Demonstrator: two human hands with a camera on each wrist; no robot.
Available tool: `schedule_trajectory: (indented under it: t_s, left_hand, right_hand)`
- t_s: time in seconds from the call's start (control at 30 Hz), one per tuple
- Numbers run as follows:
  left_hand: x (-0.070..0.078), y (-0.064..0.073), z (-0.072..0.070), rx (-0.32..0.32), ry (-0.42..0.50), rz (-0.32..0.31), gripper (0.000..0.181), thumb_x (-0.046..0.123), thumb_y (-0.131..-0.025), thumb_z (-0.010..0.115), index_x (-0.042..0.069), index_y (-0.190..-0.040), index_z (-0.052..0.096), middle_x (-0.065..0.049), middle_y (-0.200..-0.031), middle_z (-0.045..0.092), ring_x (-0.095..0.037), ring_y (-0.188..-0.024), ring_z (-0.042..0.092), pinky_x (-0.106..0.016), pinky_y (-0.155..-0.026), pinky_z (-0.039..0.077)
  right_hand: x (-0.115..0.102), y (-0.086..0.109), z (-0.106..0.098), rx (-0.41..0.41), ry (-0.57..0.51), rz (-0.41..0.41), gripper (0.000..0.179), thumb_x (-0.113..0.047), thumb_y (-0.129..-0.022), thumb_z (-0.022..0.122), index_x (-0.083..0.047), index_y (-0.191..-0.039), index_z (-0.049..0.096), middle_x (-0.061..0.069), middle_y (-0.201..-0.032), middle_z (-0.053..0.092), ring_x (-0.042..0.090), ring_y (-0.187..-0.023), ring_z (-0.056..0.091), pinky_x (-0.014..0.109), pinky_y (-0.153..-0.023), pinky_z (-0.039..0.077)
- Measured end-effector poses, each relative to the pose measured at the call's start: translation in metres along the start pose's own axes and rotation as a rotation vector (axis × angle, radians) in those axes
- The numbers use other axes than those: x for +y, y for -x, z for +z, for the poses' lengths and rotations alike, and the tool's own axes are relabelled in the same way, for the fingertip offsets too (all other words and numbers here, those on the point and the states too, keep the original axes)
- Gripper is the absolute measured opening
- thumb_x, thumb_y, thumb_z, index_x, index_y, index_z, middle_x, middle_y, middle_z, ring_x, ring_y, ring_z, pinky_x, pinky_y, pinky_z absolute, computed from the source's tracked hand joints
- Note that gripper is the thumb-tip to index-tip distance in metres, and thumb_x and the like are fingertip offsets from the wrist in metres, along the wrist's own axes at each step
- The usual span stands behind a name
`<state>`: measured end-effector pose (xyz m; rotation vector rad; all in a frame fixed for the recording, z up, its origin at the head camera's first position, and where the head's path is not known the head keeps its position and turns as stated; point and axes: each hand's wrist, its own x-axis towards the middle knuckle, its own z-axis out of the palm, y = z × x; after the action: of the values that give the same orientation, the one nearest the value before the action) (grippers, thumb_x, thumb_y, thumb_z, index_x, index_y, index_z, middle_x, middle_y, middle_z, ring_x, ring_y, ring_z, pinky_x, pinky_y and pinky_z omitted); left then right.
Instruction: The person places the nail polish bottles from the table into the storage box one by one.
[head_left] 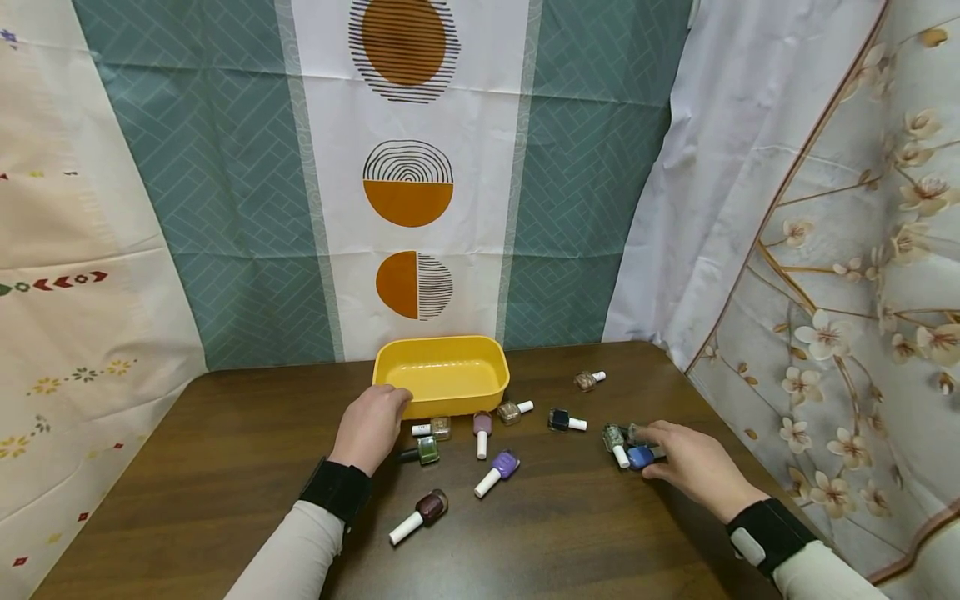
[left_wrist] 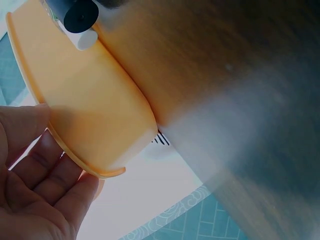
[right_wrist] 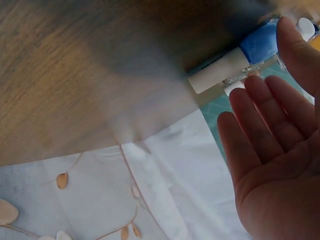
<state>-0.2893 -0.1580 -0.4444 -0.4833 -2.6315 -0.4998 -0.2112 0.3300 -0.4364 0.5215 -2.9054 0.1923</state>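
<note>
Gripping a yellow tray (head_left: 450,407) at its 8 o'clock corner, a person's left hand (head_left: 373,427) clamps fingers on the rim near the tabletop's (head_left: 225,467) 12 o'clock edge. At 3 o'clock, the right hand (head_left: 697,465), thumb and fingers apart, is beside a blue polish bottle (head_left: 640,457). A purple bottle (head_left: 506,464) lies at the tray's 5 o'clock; patterned cloth (head_left: 232,167) hangs behind.

No lettering can be read on the small bottles (head_left: 505,464) or yellow tray (head_left: 450,407)
One white cap (head_left: 421,430), just in front of the tray, bears a dark mark too small to make out; head and wrist views show no legible brand, label, number or sign.
</note>
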Motion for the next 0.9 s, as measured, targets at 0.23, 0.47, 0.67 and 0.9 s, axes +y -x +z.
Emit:
schedule_trajectory:
  t_s: [0.23,0.47,0.67,0.9]
  left_hand:
    - [-0.0006,-0.001,0.0,-0.005,0.0,-0.004,0.012,0.001,-0.099,0.082,0.002,-0.111,0.082,-0.013,-0.098,0.076,-0.032,-0.093,0.069,-0.049,-0.094,0.062]
    - [-0.0024,-0.0002,0.0022,-0.001,-0.001,-0.002,0.011,0.001,-0.099,0.082,0.002,-0.11,0.082,-0.012,-0.097,0.076,-0.031,-0.093,0.07,-0.049,-0.093,0.063]
    - [-0.0028,0.0003,0.0031,0.005,-0.005,-0.002,0.011,0.001,-0.099,0.082,0.002,-0.11,0.083,-0.012,-0.097,0.077,-0.031,-0.094,0.071,-0.049,-0.092,0.063]
    - [-0.0023,0.0002,0.0029,0.009,-0.001,0.001,0.011,0.002,-0.099,0.081,0.002,-0.11,0.083,-0.012,-0.096,0.076,-0.031,-0.093,0.07,-0.049,-0.092,0.063]
  right_hand:
    - [0.0008,-0.002,0.0034,0.007,0.033,-0.021,0.049,-0.021,-0.079,0.1,-0.01,-0.122,0.08,0.005,-0.117,0.077,0.027,-0.102,0.076,0.048,-0.083,0.063]
    - [-0.0003,-0.0029,0.0061,0.006,0.043,-0.025,0.045,-0.016,-0.08,0.099,-0.012,-0.121,0.081,0.001,-0.115,0.075,0.024,-0.098,0.076,0.043,-0.08,0.063]
    - [-0.0011,-0.0047,0.007,0.022,0.044,-0.043,0.041,-0.014,-0.078,0.1,-0.013,-0.115,0.083,-0.001,-0.111,0.073,0.019,-0.092,0.075,0.039,-0.077,0.063]
    - [0.0001,-0.0047,0.0091,0.043,0.059,-0.072,0.037,-0.013,-0.078,0.1,-0.014,-0.11,0.083,-0.003,-0.107,0.068,0.013,-0.086,0.072,0.033,-0.073,0.061]
